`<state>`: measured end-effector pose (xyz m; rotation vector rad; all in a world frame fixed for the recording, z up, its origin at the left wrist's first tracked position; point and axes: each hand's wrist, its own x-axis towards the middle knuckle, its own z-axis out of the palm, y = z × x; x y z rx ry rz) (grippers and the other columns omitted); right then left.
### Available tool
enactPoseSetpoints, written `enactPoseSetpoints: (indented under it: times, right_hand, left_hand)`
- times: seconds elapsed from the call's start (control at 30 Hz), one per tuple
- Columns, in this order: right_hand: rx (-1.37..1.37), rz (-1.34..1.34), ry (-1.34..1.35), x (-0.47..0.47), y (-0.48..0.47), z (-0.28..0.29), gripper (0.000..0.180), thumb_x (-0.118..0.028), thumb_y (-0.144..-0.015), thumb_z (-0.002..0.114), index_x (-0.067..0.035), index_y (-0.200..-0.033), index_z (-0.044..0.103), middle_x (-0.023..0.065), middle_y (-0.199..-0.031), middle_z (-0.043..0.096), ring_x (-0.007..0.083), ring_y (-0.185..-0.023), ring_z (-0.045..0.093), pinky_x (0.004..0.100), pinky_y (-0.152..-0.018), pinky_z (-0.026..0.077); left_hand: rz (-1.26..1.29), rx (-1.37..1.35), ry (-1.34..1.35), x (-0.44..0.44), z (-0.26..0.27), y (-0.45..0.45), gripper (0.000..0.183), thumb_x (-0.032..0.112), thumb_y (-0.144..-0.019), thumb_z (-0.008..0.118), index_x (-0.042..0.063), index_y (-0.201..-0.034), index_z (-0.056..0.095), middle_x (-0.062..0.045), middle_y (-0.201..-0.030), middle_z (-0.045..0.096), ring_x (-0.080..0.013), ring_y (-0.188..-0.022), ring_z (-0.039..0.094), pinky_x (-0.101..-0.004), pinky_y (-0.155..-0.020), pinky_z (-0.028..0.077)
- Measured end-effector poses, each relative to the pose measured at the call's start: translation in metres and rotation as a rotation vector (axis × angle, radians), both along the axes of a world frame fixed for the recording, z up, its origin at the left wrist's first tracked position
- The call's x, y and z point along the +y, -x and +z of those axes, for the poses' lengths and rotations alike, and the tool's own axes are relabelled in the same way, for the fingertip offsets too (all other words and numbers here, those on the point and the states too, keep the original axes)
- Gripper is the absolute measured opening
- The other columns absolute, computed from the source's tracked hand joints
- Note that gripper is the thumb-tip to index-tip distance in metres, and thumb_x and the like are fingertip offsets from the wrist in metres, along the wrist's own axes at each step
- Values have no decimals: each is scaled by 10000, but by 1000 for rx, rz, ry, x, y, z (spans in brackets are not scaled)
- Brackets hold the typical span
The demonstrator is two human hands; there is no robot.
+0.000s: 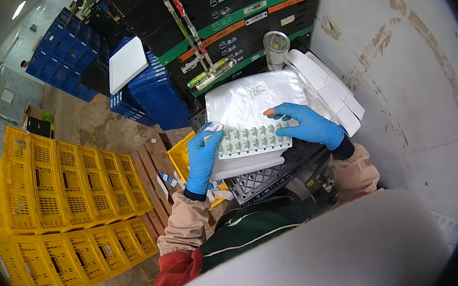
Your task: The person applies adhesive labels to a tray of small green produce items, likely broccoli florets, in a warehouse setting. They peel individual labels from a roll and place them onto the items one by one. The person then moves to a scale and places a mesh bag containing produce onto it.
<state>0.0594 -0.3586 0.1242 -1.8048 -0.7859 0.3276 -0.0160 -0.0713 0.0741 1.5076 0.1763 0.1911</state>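
My left hand (pixel 204 156), in a blue glove, grips the left end of a white sheet of small green-printed stickers (pixel 255 143). A blue-and-white printed label or packet (pixel 212 126) sticks out above its fingers. My right hand (pixel 308 124), also gloved, is at the sheet's right end with its thumb over the stickers. Its fingers are apart, and one bare fingertip pokes through the glove. Behind the sheet lies a stack of clear plastic bags (pixel 255 94) with a printed label. White sheet material (pixel 248 165) hangs below the stickers. A black plastic crate (pixel 254 184) is underneath.
Black crates (pixel 242 32) rise behind the bags, near a clear cup (pixel 277 50). White label strips (pixel 328 90) lie beside the wall (pixel 396 62). Yellow crates (pixel 65 181) are stacked at left, beyond a wooden pallet (pixel 146 166). A yellow bin (pixel 177 152) holds label scraps. Blue crates (pixel 159 94) stand farther back.
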Motion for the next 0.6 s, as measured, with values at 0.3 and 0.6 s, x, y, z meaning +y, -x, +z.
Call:
enactPoseSetpoints:
  times: [0.3, 0.6]
  right_hand:
    - [-603, -18, 217, 16, -12, -21, 214, -90, -841, 615, -99, -1043, 685, 107, -907, 628, 279, -854, 611, 358, -752, 503]
    - [-955, 141, 298, -1, -14, 13, 415, 32, -732, 640, -115, -1118, 673, 95, -925, 649, 266, -820, 614, 341, -717, 509]
  left_hand:
    - [137, 64, -281, 4, -36, -20, 230, 232, -859, 718, 7, -912, 718, -20, -768, 675, -80, -677, 581, -224, -627, 482]
    - [122, 190, -36, -12, -75, -70, 420, 390, -835, 709, 0, -692, 643, -54, -639, 610, -111, -580, 515, -319, -547, 431]
